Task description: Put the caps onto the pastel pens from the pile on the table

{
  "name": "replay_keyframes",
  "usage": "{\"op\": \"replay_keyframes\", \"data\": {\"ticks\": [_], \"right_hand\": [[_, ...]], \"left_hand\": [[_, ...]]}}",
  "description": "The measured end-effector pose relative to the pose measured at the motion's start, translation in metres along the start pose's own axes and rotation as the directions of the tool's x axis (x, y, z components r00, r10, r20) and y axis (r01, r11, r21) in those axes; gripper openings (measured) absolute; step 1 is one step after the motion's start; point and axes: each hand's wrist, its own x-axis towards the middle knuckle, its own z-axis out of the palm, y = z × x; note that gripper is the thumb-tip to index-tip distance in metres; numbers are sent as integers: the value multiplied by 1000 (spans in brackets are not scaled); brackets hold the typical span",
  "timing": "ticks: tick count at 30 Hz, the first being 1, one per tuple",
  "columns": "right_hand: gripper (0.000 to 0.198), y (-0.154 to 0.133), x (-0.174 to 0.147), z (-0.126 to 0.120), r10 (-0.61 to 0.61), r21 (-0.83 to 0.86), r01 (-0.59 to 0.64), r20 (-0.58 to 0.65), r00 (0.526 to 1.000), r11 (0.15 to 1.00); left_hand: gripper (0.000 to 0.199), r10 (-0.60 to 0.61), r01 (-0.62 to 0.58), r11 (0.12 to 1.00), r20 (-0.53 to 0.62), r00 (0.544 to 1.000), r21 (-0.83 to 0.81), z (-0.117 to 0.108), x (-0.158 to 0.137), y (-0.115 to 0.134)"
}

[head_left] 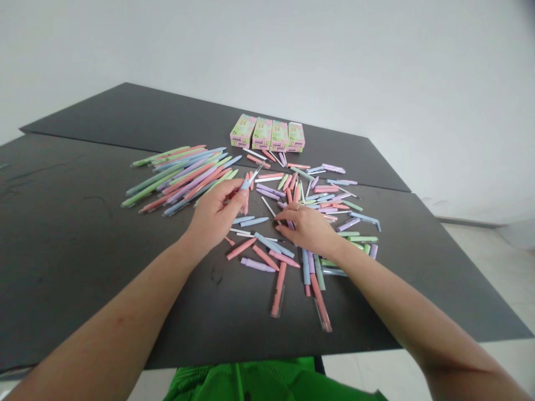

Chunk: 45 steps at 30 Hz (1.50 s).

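Observation:
My left hand [219,207] is closed on a light blue pen part [246,182], pinched between thumb and fingers. A thin, pale refill [256,171] slants up out of it to the right. Pink pen pieces lie right beside those fingertips. Over the spread of loose pen parts, my right hand [307,227] reaches down with bent fingers, thumb and forefinger apart. Its fingertips are at the lower end of a white refill [268,206] and close to a purple pen piece. What lies under the palm is hidden.
Finished-looking pens [184,181] in several pastel colours lie in a heap on the left. Several small printed boxes [262,132] stand in a row at the back. Loose barrels, tips and refills spread over the dark table [104,250], some near its front edge.

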Motion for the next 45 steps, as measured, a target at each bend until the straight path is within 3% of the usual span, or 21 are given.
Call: {"op": "replay_keyframes", "data": {"ticks": [7,11,17,23,28,33,40,45], "right_hand": [[23,9,-1,-4,92,-20,-91,31,995,996],[25,12,-4,-8,144,85,-146,27,989,986],[33,11,-12,-7,47,161,-54,41,998,985],[28,22,-6,-11,137,11,-137,-122,983,991],[28,16,4,-11,81,-120,-85,-37,996,989],[30,7,13,-5,128,-268,-109,56,990,957],[26,7,14,-6,156,-221,-144,40,987,965],[43,15,38,-7,96,-247,-107,-57,994,963]], "left_hand": [[22,-14,13,1000,27,1000,19,0,0,5],[23,-32,32,999,44,999,8,1,0,9],[28,-85,85,996,50,995,-12,4,-2,8],[29,-87,88,996,59,994,-11,6,-3,7],[27,-54,54,999,89,995,5,5,-3,9],[27,-59,59,998,90,994,5,5,-3,10],[28,-81,81,997,57,995,-9,5,-3,9],[26,-87,88,996,55,995,-10,5,-2,11]]}}
